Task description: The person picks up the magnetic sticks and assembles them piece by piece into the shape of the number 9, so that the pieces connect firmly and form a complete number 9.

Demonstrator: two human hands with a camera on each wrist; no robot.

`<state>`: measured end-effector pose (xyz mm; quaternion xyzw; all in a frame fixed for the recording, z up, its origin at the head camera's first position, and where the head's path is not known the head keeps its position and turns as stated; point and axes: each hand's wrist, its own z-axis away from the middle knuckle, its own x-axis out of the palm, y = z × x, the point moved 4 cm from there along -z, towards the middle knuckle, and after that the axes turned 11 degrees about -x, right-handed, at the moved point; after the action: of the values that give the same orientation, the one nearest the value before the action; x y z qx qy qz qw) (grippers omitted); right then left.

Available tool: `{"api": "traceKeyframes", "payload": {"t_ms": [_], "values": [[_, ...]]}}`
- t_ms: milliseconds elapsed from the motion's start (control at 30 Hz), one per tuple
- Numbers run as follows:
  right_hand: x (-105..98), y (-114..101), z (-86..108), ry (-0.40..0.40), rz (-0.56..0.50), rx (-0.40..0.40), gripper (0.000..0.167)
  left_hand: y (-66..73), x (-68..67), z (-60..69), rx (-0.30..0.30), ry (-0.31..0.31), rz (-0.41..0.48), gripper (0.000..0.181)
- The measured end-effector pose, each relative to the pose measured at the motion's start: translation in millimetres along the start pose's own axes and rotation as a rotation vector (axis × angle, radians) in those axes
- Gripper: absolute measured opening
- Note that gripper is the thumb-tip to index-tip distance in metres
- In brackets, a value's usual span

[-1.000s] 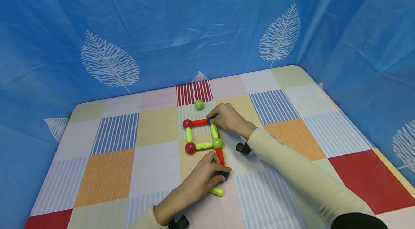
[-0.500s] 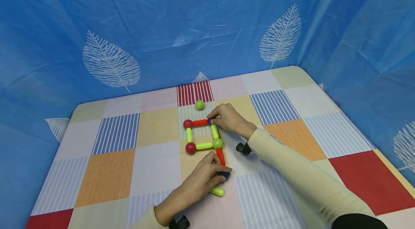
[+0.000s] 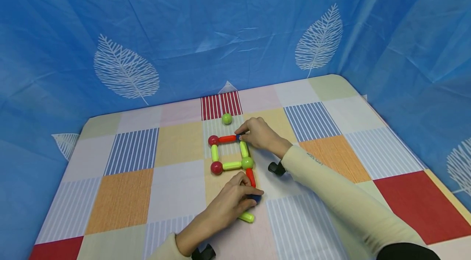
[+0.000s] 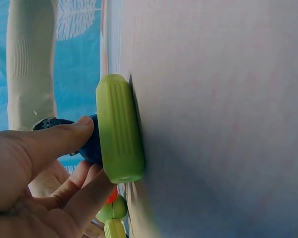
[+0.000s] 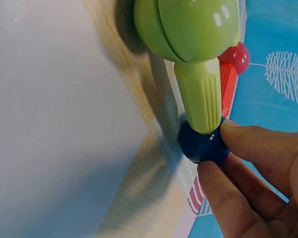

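Observation:
In the head view a square of toy rods and balls lies on the cloth. Two red balls [image 3: 216, 167] mark its left corners, a green ball [image 3: 247, 162] its near right corner. My right hand [image 3: 259, 134] pinches a dark blue ball [image 5: 203, 143] at the far right corner, where a red rod [image 3: 227, 139] and a green rod [image 5: 198, 96] meet. Another red rod [image 3: 250, 177] runs from the green ball toward me. At its near end my left hand [image 3: 226, 202] pinches a second blue ball [image 4: 92, 148]. Beside that ball is a loose-ended green rod [image 4: 120, 129].
A lone green ball [image 3: 226, 119] sits beyond the square. The patchwork tablecloth [image 3: 176, 188] spreads around the pieces, with a blue leaf-patterned curtain [image 3: 220, 27] behind and to the sides. Black wrist-worn devices [image 3: 276, 168] sit close to the cloth.

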<state>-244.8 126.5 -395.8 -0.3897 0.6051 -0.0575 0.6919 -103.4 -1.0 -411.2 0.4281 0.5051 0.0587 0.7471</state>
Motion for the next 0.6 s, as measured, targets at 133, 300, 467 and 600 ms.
{"api": "traceKeyframes", "payload": {"t_ms": [133, 300, 467, 600], "values": [[0.0, -0.5, -0.2, -0.004, 0.000, 0.003, 0.021, 0.2, -0.1, 0.5, -0.006, -0.002, -0.004, 0.024], [-0.1, -0.5, -0.4, -0.004, 0.001, 0.002, 0.021, 0.9, -0.4, 0.6, -0.008, -0.001, -0.013, 0.025], [-0.2, 0.1, -0.5, -0.003, -0.004, 0.011, 0.021, 1.2, -0.8, 0.7, -0.009, -0.003, -0.012, 0.026], [-0.4, 0.1, -0.7, -0.004, -0.001, 0.014, 0.021, 1.4, -1.1, 0.6, -0.012, -0.004, -0.018, 0.028]]}}
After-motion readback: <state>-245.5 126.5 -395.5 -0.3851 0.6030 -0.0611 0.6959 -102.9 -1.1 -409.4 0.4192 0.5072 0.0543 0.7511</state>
